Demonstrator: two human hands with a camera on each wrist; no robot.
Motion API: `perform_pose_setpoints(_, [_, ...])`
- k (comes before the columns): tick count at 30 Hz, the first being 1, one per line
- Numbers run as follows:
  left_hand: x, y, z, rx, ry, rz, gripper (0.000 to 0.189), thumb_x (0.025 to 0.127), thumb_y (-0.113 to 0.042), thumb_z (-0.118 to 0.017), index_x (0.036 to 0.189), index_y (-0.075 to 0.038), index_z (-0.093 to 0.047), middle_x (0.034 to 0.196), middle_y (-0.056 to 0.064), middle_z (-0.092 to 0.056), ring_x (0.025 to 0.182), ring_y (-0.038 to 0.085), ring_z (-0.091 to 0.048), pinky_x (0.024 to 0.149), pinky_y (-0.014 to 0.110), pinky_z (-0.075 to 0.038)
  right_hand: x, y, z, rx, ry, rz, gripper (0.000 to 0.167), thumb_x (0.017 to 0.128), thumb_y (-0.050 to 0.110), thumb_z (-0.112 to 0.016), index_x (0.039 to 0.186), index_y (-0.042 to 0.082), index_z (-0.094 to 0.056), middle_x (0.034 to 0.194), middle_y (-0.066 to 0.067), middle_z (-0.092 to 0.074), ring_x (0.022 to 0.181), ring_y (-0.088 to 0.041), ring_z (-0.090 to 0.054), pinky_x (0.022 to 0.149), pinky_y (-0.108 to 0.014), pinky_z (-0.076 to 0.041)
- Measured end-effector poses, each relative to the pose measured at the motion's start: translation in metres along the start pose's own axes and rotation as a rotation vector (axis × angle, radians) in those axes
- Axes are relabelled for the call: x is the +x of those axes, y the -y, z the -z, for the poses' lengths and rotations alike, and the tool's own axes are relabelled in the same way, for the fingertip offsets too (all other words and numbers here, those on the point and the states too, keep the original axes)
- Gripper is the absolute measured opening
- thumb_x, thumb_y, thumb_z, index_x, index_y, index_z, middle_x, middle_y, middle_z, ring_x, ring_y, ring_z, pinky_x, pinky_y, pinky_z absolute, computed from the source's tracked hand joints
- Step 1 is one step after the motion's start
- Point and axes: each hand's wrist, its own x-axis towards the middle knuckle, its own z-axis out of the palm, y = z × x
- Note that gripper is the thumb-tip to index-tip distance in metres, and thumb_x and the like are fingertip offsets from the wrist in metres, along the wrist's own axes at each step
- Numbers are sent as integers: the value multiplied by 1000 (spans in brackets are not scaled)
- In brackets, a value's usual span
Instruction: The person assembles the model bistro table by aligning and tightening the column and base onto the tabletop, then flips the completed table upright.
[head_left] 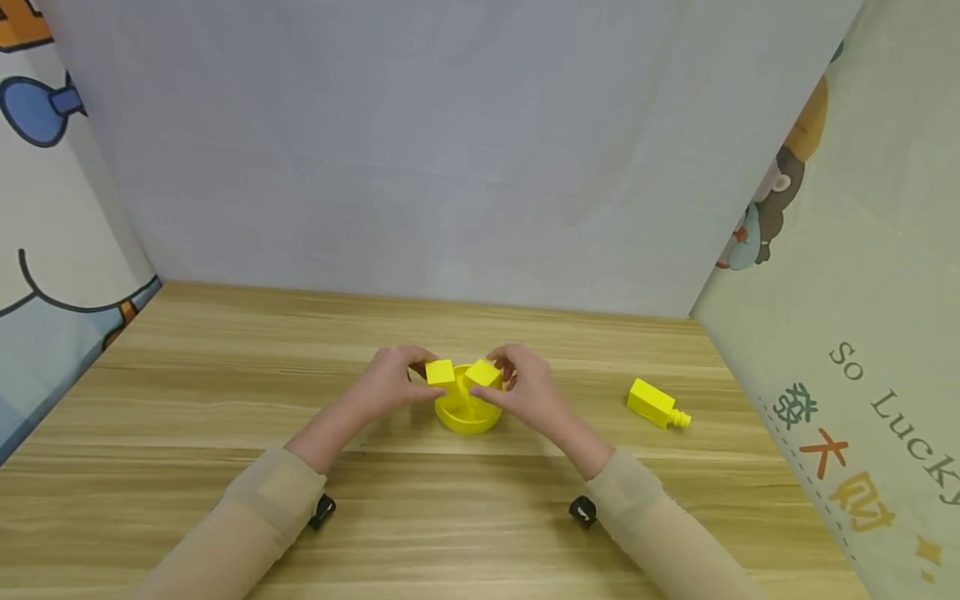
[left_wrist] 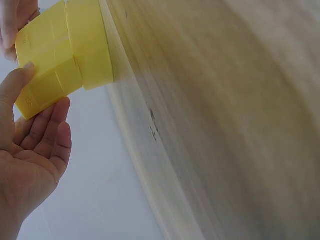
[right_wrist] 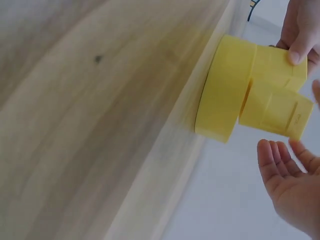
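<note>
A round, shallow yellow dish [head_left: 468, 425] stands on the table with two square-ended yellow blocks upright in it, leaning slightly apart. My left hand [head_left: 386, 383] pinches the left yellow block [head_left: 440, 372] near its top, thumb in front and fingers behind. My right hand [head_left: 528, 387] holds the right yellow block [head_left: 483, 373] between thumb and fingertips. In the right wrist view, only the fingertips meet a corner of this block [right_wrist: 275, 110]; most of the thumb is out of frame. The blocks' lower ends are hidden inside the dish.
On the right of the table [head_left: 465, 533] lies another yellow block [head_left: 651, 402] with a narrow ribbed stub at one end. A pale cloth wall [head_left: 420, 167] rises along the back edge. Printed hangings border both sides. Black wrist devices [head_left: 582, 511] sit at the cuffs.
</note>
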Motion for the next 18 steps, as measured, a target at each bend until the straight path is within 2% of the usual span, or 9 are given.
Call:
perform_pose_setpoints(3, [0,-1,0,-6,5,12,39,78,-23,-78,111,-4,-68,97,6,-68,89,22,-62,72,31,-52,1,-6,5,42,59,71,53,81,28,-76,125,6,-55,113,-9,-57,97,-25,-57,84,-40,-52])
perform_pose_setpoints(5, [0,0,0,-8,5,14,39,78,-22,-78,111,-4,-68,98,5,-68,90,22,-61,72,31,-52,1,-9,9,60,109,141,52,85,25,-71,131,8,-52,126,-9,-54,112,-26,-53,96,-45,-46])
perform_pose_setpoints(8, [1,0,0,-10,5,13,39,78,-23,-78,111,-4,-68,98,5,-68,89,22,-61,73,31,-52,3,-14,13,63,174,252,49,88,18,-66,134,10,-51,136,-8,-50,127,-27,-45,106,-49,-35])
perform_pose_setpoints(12, [2,0,-1,-20,6,14,38,78,-22,-78,110,-4,-68,97,5,-68,89,23,-62,73,30,-52,4,-17,15,58,221,339,45,88,12,-63,132,8,-53,136,-8,-52,129,-25,-44,108,-47,-33])
perform_pose_setpoints(18, [2,1,-1,-29,8,22,38,78,-22,-78,110,-5,-68,97,4,-68,90,22,-61,72,29,-51,5,-20,15,52,222,347,41,89,11,-63,129,4,-55,132,-10,-56,124,-27,-49,104,-45,-38])
